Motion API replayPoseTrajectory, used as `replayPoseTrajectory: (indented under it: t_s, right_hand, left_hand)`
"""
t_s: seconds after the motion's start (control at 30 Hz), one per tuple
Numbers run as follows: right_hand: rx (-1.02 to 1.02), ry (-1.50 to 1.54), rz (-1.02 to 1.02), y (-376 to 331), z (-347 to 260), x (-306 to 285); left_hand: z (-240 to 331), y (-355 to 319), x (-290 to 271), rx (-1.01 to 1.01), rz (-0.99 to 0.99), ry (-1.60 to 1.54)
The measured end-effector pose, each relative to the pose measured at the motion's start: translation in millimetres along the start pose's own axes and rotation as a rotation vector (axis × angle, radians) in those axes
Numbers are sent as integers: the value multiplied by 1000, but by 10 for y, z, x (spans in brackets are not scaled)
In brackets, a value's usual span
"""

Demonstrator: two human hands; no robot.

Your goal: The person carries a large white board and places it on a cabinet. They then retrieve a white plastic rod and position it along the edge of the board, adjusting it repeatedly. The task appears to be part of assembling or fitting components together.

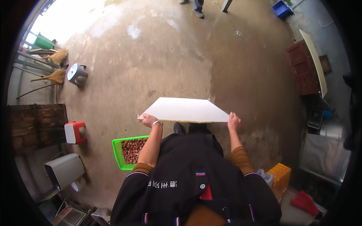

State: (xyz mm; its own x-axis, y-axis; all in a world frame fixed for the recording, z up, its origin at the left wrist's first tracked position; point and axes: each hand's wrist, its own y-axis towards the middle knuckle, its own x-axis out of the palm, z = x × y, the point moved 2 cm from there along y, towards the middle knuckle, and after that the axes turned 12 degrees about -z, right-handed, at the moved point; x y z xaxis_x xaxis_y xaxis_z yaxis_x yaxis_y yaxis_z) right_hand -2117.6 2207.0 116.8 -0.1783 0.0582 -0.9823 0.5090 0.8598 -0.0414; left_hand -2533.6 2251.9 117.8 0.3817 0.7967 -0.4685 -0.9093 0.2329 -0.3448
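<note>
White board [184, 110] is already picked up, not yet set down, ahead-right of the green basket [117, 153], with left hand [148, 120] and right hand [233, 121] clamped on its ends, fingertips underneath probably hidden.

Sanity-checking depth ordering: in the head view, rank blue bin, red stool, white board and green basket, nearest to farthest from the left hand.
1. White board: held at its left end by the left hand.
2. Green basket: just below and left of the hand.
3. Red stool: farther out to the left.
4. Blue bin: far upper right.
</note>
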Motion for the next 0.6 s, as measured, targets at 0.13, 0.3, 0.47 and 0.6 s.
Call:
replayPoseTrajectory:
  t_s: [0.13,0.3,0.47,0.6]
  right_hand:
    - [269,240,-96,27,131,254]
    - [215,233,-14,-56,95,228]
    - [209,120,-76,-101,95,183]
    - [277,155,-109,-123,103,163]
  left_hand:
    - [-56,15,-39,-5,-20,-16]
    - [-219,90,-44,-12,13,-43]
    - [-326,147,-83,18,-18,-55]
    - [-374,153,-100,17,-10,-73]
